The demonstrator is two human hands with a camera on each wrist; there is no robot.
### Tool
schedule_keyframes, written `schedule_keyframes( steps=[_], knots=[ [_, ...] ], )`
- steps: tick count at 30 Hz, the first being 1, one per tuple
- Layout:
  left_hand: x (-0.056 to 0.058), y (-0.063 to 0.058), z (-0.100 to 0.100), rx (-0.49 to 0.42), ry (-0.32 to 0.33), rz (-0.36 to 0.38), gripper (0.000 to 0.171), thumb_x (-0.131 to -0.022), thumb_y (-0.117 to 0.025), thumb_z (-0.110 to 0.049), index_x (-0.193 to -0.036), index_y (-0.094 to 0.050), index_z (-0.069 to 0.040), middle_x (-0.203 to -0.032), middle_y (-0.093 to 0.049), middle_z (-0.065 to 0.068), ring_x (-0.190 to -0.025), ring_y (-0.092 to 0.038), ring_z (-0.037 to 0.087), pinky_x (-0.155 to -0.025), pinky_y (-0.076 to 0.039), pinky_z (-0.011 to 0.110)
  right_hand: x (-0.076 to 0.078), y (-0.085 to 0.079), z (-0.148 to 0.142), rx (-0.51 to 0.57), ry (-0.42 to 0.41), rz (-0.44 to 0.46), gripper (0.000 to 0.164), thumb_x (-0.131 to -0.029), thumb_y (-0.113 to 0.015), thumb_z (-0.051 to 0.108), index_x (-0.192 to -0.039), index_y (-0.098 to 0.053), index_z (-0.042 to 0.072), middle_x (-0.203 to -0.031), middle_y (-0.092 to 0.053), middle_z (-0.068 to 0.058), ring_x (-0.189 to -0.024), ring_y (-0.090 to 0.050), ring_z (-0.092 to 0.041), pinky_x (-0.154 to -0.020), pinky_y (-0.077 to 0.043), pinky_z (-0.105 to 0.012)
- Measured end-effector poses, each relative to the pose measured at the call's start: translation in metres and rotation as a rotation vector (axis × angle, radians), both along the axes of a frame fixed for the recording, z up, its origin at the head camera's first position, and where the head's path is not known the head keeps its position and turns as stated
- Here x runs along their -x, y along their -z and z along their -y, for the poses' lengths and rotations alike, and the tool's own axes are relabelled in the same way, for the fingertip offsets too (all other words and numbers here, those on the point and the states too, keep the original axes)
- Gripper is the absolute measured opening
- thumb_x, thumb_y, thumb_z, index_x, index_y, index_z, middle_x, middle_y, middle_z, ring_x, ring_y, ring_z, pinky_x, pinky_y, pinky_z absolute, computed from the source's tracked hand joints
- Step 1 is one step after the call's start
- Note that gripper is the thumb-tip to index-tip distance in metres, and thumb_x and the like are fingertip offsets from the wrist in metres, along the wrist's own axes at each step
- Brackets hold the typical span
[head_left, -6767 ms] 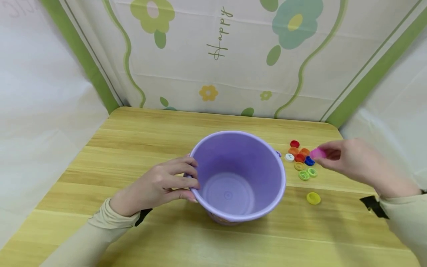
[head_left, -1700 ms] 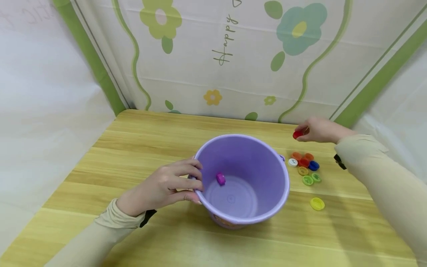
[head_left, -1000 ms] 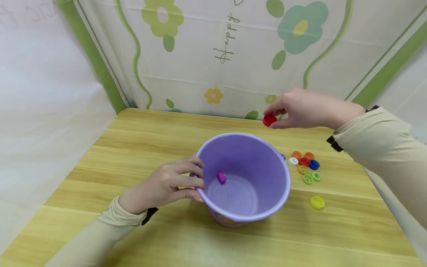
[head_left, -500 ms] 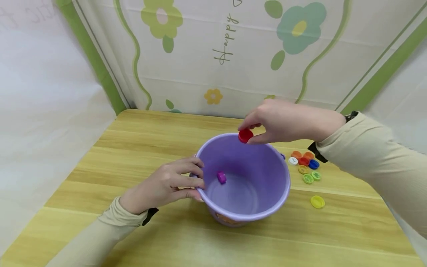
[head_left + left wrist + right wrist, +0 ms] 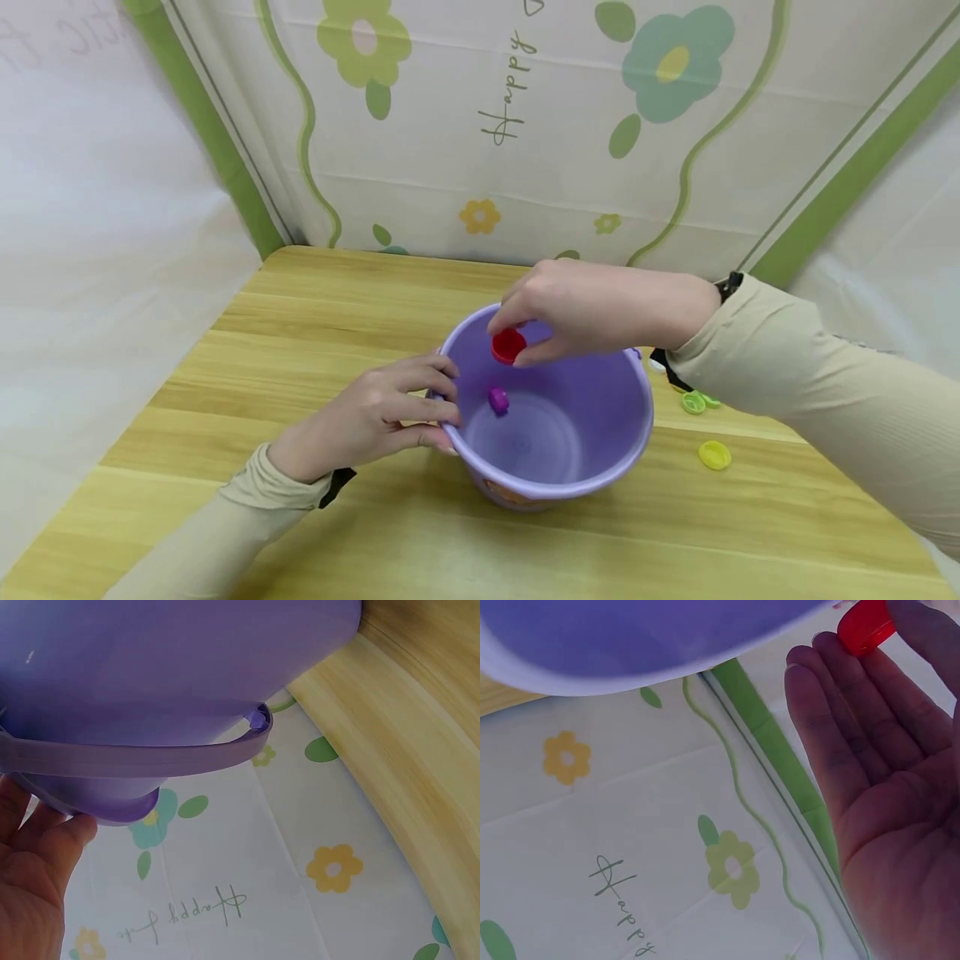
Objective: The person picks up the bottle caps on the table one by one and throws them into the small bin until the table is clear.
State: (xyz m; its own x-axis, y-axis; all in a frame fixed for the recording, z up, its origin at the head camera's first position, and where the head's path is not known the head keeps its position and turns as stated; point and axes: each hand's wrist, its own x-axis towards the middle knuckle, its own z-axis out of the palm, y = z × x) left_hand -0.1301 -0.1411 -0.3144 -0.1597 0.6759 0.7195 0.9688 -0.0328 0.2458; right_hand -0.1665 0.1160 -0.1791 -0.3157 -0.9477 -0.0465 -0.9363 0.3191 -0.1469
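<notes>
A purple plastic bucket (image 5: 637, 417) stands on the wooden table, its mouth tipped toward the head camera. My left hand (image 5: 367, 417) grips its left rim, fingers over the edge and thumb in front; the left wrist view shows the bucket's handle (image 5: 135, 760) below the wall. Over the bucket's mouth, my right hand (image 5: 577, 308) pinches a red bottle cap (image 5: 508, 345) between thumb and fingers. The same red cap (image 5: 865, 627) shows at the fingertips in the right wrist view. A magenta cap (image 5: 498, 400) lies inside on the bucket's bottom, near the left wall.
Right of the bucket, a yellow cap (image 5: 714, 455) lies by itself on the table (image 5: 360, 533). Behind it, a green cap (image 5: 692, 402) and a white cap (image 5: 657, 365) peek out from a group mostly hidden by the right forearm. A flowered cloth (image 5: 420, 158) hangs behind the table.
The magenta cap went from my right hand into the bucket. My right hand then picked up a red cap from the back right and carried it left over the bucket. The left hand kept its grip.
</notes>
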Motion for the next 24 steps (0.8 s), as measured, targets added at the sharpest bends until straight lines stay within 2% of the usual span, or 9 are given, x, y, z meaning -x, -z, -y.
schedule_keyframes(
  steps=[3,8,18,21,24],
  knots=[
    [0.000,0.000,0.000,0.003,-0.001,0.001,0.022,-0.090,-0.071,-0.029,-0.096,-0.074,-0.009,-0.101,-0.066,0.004,-0.106,-0.060,0.028,-0.101,-0.046,0.054,0.002,0.004,0.003,0.003,-0.002,0.019,0.025,-0.087,-0.078,0.020,-0.110,-0.073,0.012,-0.094,-0.067,0.007,-0.086,-0.062,-0.008,-0.078,-0.052,-0.027],
    [0.000,0.000,-0.001,-0.002,0.005,0.005,0.022,-0.091,-0.070,-0.029,-0.096,-0.074,-0.008,-0.100,-0.065,0.004,-0.105,-0.060,0.029,-0.101,-0.045,0.055,0.005,0.009,0.002,-0.024,0.041,0.017,0.034,-0.086,-0.080,0.019,-0.117,-0.072,0.009,-0.104,-0.069,0.002,-0.097,-0.064,-0.014,-0.085,-0.053,-0.031],
    [0.001,-0.003,-0.001,0.035,-0.010,-0.015,0.023,-0.090,-0.070,-0.031,-0.096,-0.075,-0.009,-0.100,-0.066,0.003,-0.106,-0.060,0.028,-0.100,-0.048,0.048,0.016,0.009,-0.018,-0.007,0.076,-0.010,0.027,-0.086,-0.078,0.018,-0.111,-0.074,0.009,-0.100,-0.070,0.002,-0.090,-0.066,-0.011,-0.080,-0.055,-0.031],
    [0.001,-0.006,0.000,0.076,-0.031,-0.048,0.024,-0.091,-0.070,-0.032,-0.097,-0.075,-0.009,-0.101,-0.067,0.003,-0.107,-0.061,0.028,-0.099,-0.049,0.046,0.020,0.009,-0.024,-0.007,0.089,-0.003,0.025,-0.086,-0.078,0.016,-0.110,-0.074,0.009,-0.099,-0.070,0.002,-0.089,-0.066,-0.011,-0.079,-0.055,-0.031],
    [0.002,-0.012,0.000,0.115,-0.027,-0.092,0.026,-0.091,-0.072,-0.034,-0.098,-0.074,-0.008,-0.102,-0.067,0.002,-0.111,-0.060,0.030,-0.101,-0.047,0.050,0.023,0.008,-0.033,-0.014,0.130,0.016,0.025,-0.086,-0.078,0.016,-0.110,-0.074,0.009,-0.098,-0.071,0.002,-0.088,-0.066,-0.011,-0.079,-0.055,-0.031]
  ],
)
